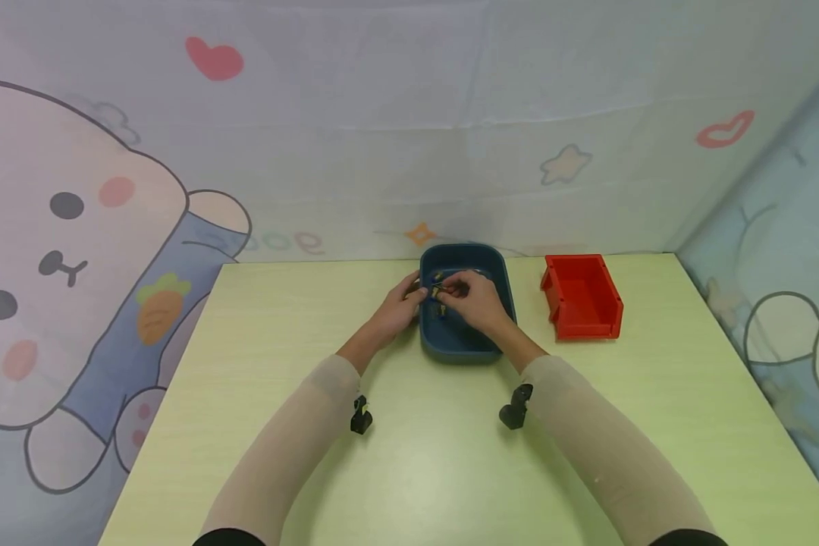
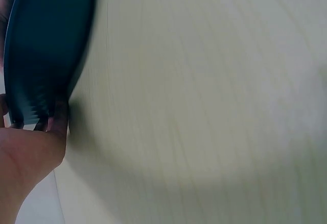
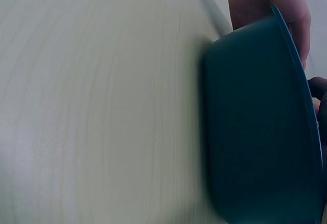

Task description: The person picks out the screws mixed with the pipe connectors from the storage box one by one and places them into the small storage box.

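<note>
A dark blue rectangular bin [image 1: 459, 350] with rounded corners stands at the back middle of the table. My left hand [image 1: 397, 309] grips its left wall, the thumb over the rim and the fingers along the outside. In the left wrist view the left hand [image 2: 30, 152] is against one end of the bin [image 2: 48, 45]. Reaching into the bin from the right, my right hand [image 1: 478, 302] has thumb and curled fingers pinched at a small brass-coloured piece [image 1: 436, 292]. Another small brass-coloured piece [image 1: 442, 310] lies just below it. Their exact kind is too small to tell.
A red open-front storage bin [image 1: 587, 303] stands to the right of the blue bin. The pale wooden table [image 1: 409, 470] ends at a printed cloth backdrop [image 1: 355, 136] close behind both bins.
</note>
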`<state>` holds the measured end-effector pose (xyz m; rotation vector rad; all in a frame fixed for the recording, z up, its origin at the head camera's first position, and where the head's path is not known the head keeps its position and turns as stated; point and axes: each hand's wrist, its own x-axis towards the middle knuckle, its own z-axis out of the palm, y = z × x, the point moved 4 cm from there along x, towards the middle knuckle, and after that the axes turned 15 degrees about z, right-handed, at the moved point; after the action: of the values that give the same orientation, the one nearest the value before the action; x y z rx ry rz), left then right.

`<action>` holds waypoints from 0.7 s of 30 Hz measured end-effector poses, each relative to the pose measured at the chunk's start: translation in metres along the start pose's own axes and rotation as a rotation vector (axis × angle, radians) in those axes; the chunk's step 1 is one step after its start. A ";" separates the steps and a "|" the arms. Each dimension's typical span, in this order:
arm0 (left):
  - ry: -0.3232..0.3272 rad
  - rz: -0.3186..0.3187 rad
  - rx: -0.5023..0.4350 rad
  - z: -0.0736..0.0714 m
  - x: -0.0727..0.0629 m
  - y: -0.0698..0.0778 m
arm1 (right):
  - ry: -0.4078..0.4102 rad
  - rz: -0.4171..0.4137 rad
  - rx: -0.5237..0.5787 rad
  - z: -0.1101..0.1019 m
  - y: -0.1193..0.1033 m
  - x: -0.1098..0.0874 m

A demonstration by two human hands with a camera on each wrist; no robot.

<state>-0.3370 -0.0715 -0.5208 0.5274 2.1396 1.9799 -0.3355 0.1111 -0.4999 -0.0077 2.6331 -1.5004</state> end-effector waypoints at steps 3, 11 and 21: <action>0.005 0.001 0.004 0.000 0.001 0.000 | -0.008 0.006 -0.026 0.001 0.000 0.002; 0.008 0.018 0.010 0.000 0.000 0.003 | -0.010 -0.024 -0.109 0.003 0.000 0.004; 0.001 -0.004 0.003 0.001 -0.002 0.003 | -0.040 -0.067 -0.215 0.010 0.004 0.007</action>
<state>-0.3345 -0.0710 -0.5183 0.5231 2.1429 1.9752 -0.3413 0.1037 -0.5089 -0.1443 2.7726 -1.2139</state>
